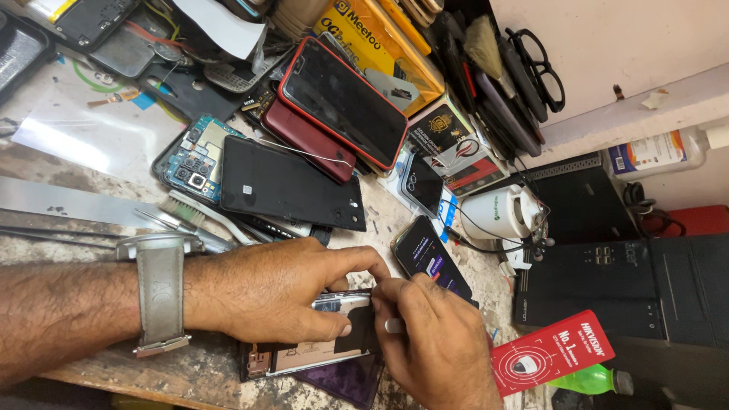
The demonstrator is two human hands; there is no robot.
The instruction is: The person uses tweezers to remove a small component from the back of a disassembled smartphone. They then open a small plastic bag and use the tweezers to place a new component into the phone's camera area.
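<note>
1. Opened phone (319, 351), at the bench's (91, 228) six o'clock edge, is pinched along its upper rim by the left hand (273, 292), thumb and fingers pressed together on it.
2. A small silvery tool (393, 326) is held in the right hand's (437, 342) closed grip at the phone's three o'clock edge.
3. It is judged light, thin, stiff and fragile; the edges are best held.
4. A lit phone (433, 258) lies at one o'clock, a black back cover (292, 186) at twelve.

Both the left hand (277, 292) and right hand (437, 342) are pinching an opened phone (319, 353) lying on the cluttered counter (190, 372), fingertips meeting at its upper edge.
</note>
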